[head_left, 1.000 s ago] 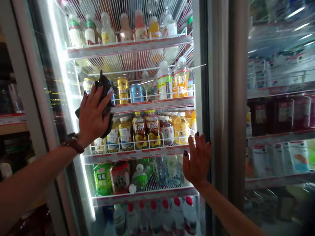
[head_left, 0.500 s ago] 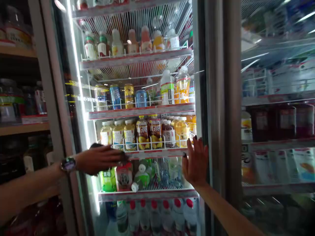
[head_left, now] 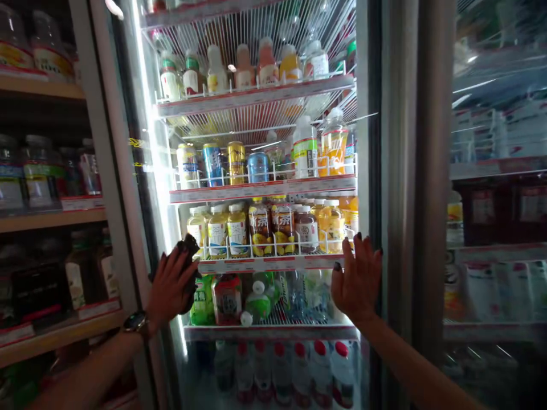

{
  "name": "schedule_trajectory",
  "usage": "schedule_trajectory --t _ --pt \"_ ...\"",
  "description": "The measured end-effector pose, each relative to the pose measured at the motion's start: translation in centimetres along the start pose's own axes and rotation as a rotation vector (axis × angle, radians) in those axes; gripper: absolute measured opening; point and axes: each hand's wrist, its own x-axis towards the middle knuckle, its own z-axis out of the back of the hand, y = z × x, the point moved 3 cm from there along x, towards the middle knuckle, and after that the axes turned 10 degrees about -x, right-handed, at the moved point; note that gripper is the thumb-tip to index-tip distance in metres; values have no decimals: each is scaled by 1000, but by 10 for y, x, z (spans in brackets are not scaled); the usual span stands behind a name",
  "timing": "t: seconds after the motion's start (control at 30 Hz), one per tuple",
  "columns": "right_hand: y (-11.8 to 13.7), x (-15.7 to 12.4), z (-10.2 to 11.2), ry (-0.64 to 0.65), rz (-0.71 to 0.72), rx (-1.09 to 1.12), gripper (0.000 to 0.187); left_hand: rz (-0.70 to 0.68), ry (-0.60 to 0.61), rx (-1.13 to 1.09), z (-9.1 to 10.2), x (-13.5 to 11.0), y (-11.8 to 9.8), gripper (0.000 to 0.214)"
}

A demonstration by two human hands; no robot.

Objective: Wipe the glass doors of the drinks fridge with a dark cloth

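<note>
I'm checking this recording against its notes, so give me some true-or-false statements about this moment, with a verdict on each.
1. The left hand holds a dark cloth. True.
2. The right hand grips a bottle. False: it lies open, fingers spread, against the glass door.
3. The watch is on the right wrist. False: it is on the left wrist.
4. Water bottles with red caps stand low down behind the glass door. True.
</note>
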Motion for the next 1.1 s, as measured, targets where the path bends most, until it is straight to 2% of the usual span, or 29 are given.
schedule_trajectory --t 0.07,0.1,0.13,0.17,0.23,0.33,0.4,0.43,0.47,0.53,0.57,0.67,0.73,0.77,0.8,0.83,0.87,0.93,1.03,1.1 --pt "0 -1 1 25 4 -6 75 -131 98 -25 -2 -37 -8 78" --pt "0 -1 1 42 9 -8 76 -192 149 -40 1 -42 -6 74" --pt "0 -2 0 62 12 -9 77 -246 196 -51 7 -36 0 70" --pt "-1 -2 0 81 14 -10 77 -274 224 -56 14 -18 9 65" --pt "-1 -3 -1 97 12 -17 78 -232 190 -45 33 46 37 59" --pt "-2 -4 -2 76 11 -35 78 31 -73 -9 59 163 76 60" --pt "-2 -5 -2 53 14 -44 78 133 -211 7 62 217 80 67" --pt "-2 -5 -3 48 15 -46 77 158 -259 11 57 229 73 69" --pt "-2 -5 -3 47 14 -48 77 171 -289 10 50 231 62 71" --pt "-3 -5 -5 52 8 -51 78 144 -275 -6 28 206 28 73" --pt "-3 -5 -5 59 7 -52 78 109 -225 -20 15 181 8 74" --pt "-4 -5 -6 82 6 -48 78 -38 19 -54 -15 85 -43 79" --pt "-3 -6 -2 110 6 -35 78 -209 185 -75 -23 32 -59 78" --pt "-2 -6 3 127 5 -24 78 -316 260 -93 -23 18 -61 78" --pt "1 -4 9 144 -3 -10 78 -415 320 -113 -22 13 -59 77" --pt "5 0 16 155 -14 10 77 -490 356 -132 -19 20 -54 77" --pt "11 7 24 158 -24 42 76 -523 360 -144 -16 37 -48 76" --pt "32 32 39 143 -18 148 73 -458 269 -162 -6 98 -34 75" --pt "82 99 50 90 48 390 69 -207 -36 -268 8 212 -26 77" --pt "116 155 46 34 41 517 68 -66 -242 -375 13 274 -29 84"
